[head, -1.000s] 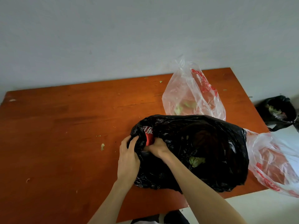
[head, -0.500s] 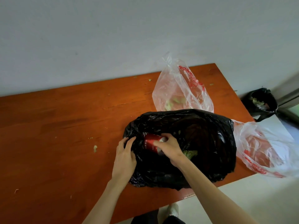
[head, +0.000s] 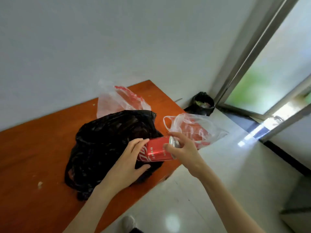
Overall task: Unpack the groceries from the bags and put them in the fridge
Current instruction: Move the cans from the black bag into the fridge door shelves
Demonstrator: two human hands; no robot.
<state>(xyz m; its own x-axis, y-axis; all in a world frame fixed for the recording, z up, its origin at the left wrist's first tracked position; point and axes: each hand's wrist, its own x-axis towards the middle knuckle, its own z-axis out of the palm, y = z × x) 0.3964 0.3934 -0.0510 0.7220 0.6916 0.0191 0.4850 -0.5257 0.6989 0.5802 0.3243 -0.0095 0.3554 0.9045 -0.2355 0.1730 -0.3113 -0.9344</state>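
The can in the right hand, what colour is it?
Red with white lettering and a silver top; the can shows in the head view, the only one.

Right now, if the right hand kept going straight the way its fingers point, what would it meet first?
The right hand grips the red can, fingers pointing left toward the left hand. It would likely press the can into that hand, then the black bag.
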